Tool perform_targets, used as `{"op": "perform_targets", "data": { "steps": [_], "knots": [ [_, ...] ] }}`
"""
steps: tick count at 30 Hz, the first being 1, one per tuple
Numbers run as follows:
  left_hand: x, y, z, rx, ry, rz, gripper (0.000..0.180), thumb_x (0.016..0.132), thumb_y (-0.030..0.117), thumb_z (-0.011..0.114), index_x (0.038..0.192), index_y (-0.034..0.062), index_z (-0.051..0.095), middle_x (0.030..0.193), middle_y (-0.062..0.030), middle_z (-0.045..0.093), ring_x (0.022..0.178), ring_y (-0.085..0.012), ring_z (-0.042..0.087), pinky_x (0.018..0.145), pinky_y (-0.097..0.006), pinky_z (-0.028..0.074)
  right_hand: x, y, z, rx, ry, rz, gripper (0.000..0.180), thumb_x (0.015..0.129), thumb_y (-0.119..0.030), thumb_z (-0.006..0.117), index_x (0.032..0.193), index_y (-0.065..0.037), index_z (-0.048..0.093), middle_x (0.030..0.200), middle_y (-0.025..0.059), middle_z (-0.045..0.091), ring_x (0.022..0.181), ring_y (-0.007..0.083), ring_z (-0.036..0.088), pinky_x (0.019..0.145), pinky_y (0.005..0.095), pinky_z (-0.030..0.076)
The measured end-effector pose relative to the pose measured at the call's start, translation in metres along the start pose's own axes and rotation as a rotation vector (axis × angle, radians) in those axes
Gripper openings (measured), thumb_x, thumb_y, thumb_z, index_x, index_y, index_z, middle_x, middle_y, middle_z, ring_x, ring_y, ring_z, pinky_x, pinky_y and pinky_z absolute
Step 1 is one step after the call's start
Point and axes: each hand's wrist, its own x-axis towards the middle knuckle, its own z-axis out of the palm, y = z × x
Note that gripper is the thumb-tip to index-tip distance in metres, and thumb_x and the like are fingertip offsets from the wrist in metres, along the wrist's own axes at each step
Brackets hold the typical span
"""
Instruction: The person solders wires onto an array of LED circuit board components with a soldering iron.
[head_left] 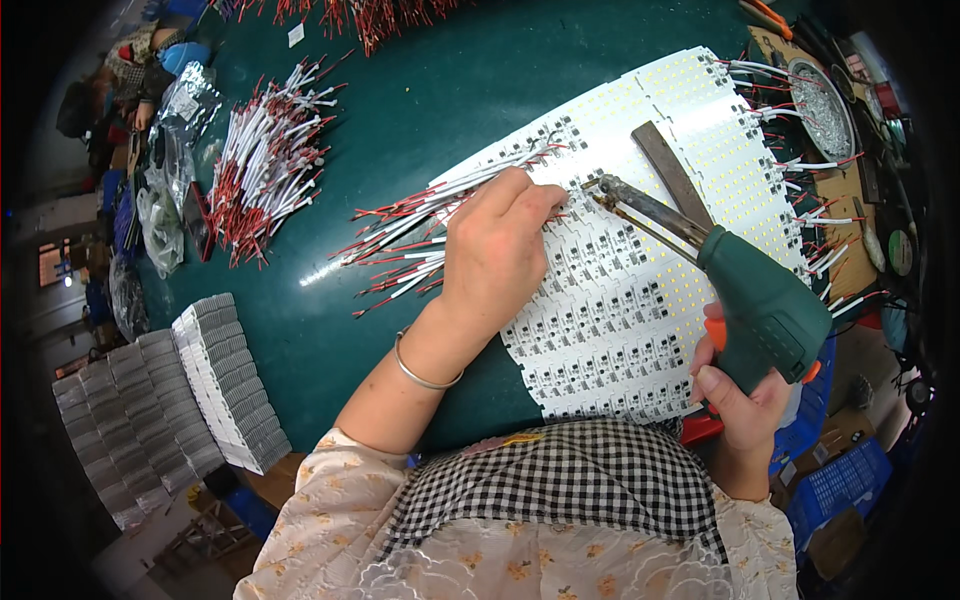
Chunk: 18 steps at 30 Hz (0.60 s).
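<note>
- White circuit boards (625, 265) spread across the centre and right of the frame, with black components thick on their left part and yellow dots toward the upper right.
- Loose wires (410, 215) lie left of centre. Their long axis slants from red ends at the left up to the boards' upper left edge, passing beside and beneath the left hand (500, 245).
- The left hand is the nearer one to these wires. Its thumb and fingers are bunched together over the boards just left of the frame's centre line; I cannot tell whether a wire is pinched between them.
- The right hand (742, 405), at lower right, is wrapped around the handle of a green soldering gun (765, 300).
- The gun's long axis runs from its body at right up and leftward to the tip (597, 186), which points toward the left fingertips.
- That tip is the key relation: it sits just right of and slightly above the fingertips, near them but apart, over the component area. Whether it touches a board is too small to tell.
- A dark flat bar (672, 175) lies on the boards beyond the tip, upper right of centre, slanting much as the gun's rods do.
</note>
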Motion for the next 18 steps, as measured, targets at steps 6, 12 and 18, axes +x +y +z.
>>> {"op": "perform_targets", "data": {
  "steps": [6, 12, 18],
  "knots": [
    [0.0006, 0.0002, -0.0009, -0.019, -0.02, -0.016, 0.018, 0.072, -0.012, 0.066, 0.085, 0.0012, 0.066, 0.069, -0.009, 0.053, 0.055, -0.0212, 0.053, 0.05, -0.031, 0.044, 0.0022, 0.0012, 0.0082, 0.001, 0.081, 0.038, 0.045, 0.079, 0.008, 0.063, 0.122, 0.011, 0.049, 0.093, 0.0151, 0.063, 0.067, 0.0127, 0.057, 0.057, 0.0235, 0.047],
    [0.0009, 0.0009, -0.0018, -0.018, -0.028, -0.017, 0.02, 0.072, -0.013, 0.066, 0.085, 0.0015, 0.066, 0.07, -0.0089, 0.053, 0.054, -0.0209, 0.053, 0.049, -0.031, 0.043, 0.0037, 0.0087, 0.0029, -0.051, -0.019, 0.075, 0.053, 0.079, 0.0, 0.064, 0.126, 0.009, 0.044, 0.094, 0.0175, 0.058, 0.065, 0.0157, 0.058, 0.05, 0.0236, 0.051],
    [-0.0013, -0.0009, 0.0005, 0.005, -0.003, 0.01, 0.021, 0.071, -0.013, 0.065, 0.086, 0.0013, 0.066, 0.069, -0.0084, 0.054, 0.055, -0.0207, 0.055, 0.049, -0.031, 0.045, 0.0049, 0.0042, 0.006, -0.076, -0.046, 0.083, 0.037, 0.083, 0.006, 0.059, 0.118, 0.008, 0.05, 0.085, 0.0119, 0.062, 0.062, 0.0088, 0.055, 0.054, 0.023, 0.045]
  ]
}}
